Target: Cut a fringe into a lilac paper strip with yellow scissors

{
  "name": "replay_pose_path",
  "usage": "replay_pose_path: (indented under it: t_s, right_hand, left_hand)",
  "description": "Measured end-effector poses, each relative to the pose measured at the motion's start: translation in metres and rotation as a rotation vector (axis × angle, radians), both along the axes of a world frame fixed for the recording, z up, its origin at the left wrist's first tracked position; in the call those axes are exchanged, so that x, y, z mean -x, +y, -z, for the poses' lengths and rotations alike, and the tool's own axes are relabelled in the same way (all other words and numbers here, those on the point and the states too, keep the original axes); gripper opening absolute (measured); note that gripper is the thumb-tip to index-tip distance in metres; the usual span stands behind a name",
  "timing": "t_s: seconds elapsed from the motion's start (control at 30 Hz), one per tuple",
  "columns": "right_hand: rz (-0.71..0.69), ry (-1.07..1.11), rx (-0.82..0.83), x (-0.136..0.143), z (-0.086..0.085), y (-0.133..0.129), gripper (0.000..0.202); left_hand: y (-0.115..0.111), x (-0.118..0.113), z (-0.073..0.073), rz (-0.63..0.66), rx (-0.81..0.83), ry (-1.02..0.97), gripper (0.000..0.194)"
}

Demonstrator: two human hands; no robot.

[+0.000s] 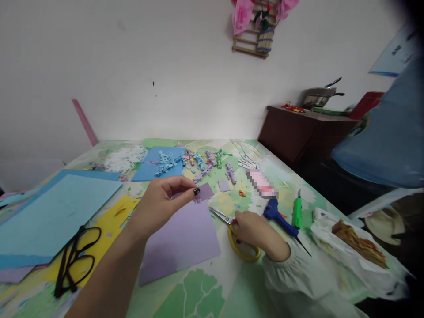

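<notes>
My left hand (165, 196) pinches a small purple paper piece (206, 191) between thumb and fingertips; fine cut strips hang from its near edge. Below it a larger lilac sheet (185, 243) lies flat on the table. To the right, my right hand (250, 227) grips a pair of scissors (225, 216) by the yellow and red handles, low over the table. The blades point left toward the paper and look slightly apart. A small lilac square (224, 185) lies beyond the scissors.
Right of my right hand lie a blue glue gun (274, 214), a green utility knife (297, 212) and food in a plastic bag (359, 243). Glasses (77, 260) and blue sheets (62, 212) are at left. Curled paper pieces (168, 163) and white string (126, 159) lie farther back.
</notes>
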State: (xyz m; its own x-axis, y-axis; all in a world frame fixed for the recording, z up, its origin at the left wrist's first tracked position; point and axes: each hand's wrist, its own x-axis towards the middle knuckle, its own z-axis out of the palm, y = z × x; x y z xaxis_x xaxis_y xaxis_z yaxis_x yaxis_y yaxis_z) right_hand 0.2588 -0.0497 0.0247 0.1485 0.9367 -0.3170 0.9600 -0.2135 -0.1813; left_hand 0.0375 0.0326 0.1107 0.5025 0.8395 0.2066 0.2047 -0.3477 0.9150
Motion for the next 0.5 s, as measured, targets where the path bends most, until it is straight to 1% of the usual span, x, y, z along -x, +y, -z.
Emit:
replay_pose_path:
  t_s: [0.03,0.1,0.23,0.37,0.5]
  right_hand:
    - [0.021,-0.024,0.017,0.000,0.006,0.001,0.028]
    - [0.042,-0.046,0.025,-0.001,0.012,0.003,0.028]
    - [0.051,-0.012,0.006,-0.006,0.014,0.007,0.029]
    - [0.071,0.096,-0.015,-0.017,0.020,0.007,0.029]
    - [0.087,0.280,-0.020,-0.034,0.027,0.005,0.028]
  left_hand:
    - [-0.001,0.001,-0.001,-0.003,0.005,-0.015,0.009]
    - [-0.002,0.002,-0.002,-0.005,0.011,-0.043,0.010]
    - [-0.003,0.004,-0.002,-0.040,0.017,-0.092,0.010]
    - [-0.002,0.004,-0.003,-0.060,0.033,-0.103,0.007]
    - [0.000,0.006,-0.002,-0.083,0.026,-0.099,0.005]
